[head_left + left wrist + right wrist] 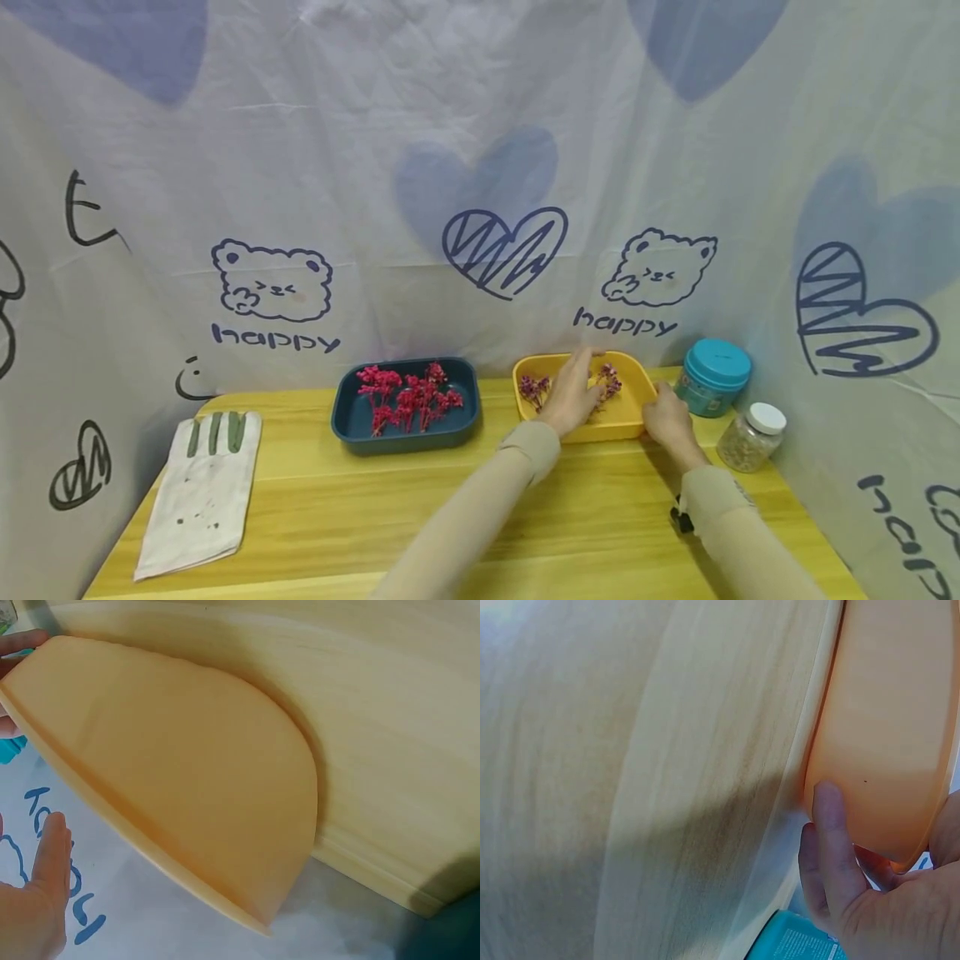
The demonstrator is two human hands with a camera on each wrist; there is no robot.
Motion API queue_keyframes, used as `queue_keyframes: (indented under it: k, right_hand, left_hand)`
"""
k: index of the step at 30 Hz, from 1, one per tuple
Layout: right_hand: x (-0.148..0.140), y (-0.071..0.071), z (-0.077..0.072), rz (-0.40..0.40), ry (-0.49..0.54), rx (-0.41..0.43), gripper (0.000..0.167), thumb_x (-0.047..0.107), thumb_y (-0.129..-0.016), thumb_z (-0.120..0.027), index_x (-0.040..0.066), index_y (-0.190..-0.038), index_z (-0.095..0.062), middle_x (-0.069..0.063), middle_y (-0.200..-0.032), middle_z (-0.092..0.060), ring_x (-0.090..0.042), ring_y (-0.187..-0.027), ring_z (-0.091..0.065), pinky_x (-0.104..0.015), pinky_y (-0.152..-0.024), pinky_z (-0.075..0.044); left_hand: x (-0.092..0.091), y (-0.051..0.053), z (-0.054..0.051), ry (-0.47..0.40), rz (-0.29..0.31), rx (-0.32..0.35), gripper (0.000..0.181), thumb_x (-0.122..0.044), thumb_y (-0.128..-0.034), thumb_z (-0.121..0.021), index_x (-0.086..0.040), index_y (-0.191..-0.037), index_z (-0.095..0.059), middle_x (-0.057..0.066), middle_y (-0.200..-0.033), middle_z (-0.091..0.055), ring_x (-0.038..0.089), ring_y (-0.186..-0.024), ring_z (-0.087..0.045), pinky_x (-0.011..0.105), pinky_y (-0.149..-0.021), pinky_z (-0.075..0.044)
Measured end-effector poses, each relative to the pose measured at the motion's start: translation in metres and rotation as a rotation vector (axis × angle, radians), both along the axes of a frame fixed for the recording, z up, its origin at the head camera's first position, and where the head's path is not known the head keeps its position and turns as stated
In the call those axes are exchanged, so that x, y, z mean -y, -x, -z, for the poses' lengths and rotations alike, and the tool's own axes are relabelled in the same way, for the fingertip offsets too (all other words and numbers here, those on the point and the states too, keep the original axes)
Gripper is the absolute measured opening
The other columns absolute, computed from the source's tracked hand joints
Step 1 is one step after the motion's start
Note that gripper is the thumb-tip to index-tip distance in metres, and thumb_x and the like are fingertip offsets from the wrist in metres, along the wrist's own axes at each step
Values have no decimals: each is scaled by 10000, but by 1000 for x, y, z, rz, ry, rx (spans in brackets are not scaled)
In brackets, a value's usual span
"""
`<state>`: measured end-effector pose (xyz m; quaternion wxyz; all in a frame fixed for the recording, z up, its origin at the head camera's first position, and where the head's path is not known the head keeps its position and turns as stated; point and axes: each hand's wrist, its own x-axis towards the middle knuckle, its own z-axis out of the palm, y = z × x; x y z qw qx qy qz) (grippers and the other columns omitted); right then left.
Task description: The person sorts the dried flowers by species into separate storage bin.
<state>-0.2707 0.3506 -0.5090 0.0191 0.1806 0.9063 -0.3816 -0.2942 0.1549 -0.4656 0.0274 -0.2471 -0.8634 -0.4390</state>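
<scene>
A yellow tray (633, 392) stands at the back of the table, with small purple dried flowers (534, 389) inside it. My left hand (573, 396) reaches over the front rim into the tray, its fingers mostly straight and hiding part of the flowers. In the left wrist view a straight finger (52, 847) shows above the tray's edge, with nothing visible against it. My right hand (671, 421) grips the tray's right end. The right wrist view shows fingers (836, 840) under the tray's wall and the thumb side at its rim.
Left of the yellow tray stands a dark blue tray (405, 443) with red dried flowers (408, 400). A teal-lidded tub (716, 375) and a white-capped jar (750, 437) stand at the right. A white and green glove (202, 492) lies at the left.
</scene>
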Motion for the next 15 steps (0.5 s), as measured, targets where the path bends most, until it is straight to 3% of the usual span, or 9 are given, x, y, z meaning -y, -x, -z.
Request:
queue_keyframes:
  k: [5, 9, 15]
  right_hand:
    - [-3, -1, -1, -7, -33, -6, 515, 66, -1050, -375, -91, -1539, -340, -383, -1331, -546, -282, -807, -686, -306, -576, -615]
    - [-10, -3, -1, -1, -82, -7, 523, 92, -1045, -383, -89, -1535, -358, -378, -1336, -561, -332, -873, -672, -303, -577, -574]
    - [-18, -5, -2, -7, -114, 3, 539, 110, -1043, -394, -94, -1538, -334, -383, -1403, -531, -413, -1049, -610, -406, -743, -568]
  left_hand:
    - [6, 1, 0, 0, -20, 5, 493, -53, -1009, -679, -153, -1468, -529, 52, -1517, -569, 234, -1299, -633, 340, -1112, -552]
    - [14, 1, 2, 62, -43, 15, 473, -149, -1039, -660, -175, -1492, -526, 22, -1546, -556, 239, -1345, -615, 381, -1148, -531]
    - [33, 6, 3, 164, -76, 35, 495, -242, -1070, -615, -195, -1549, -499, 6, -1587, -543, 220, -1383, -596, 412, -1160, -524]
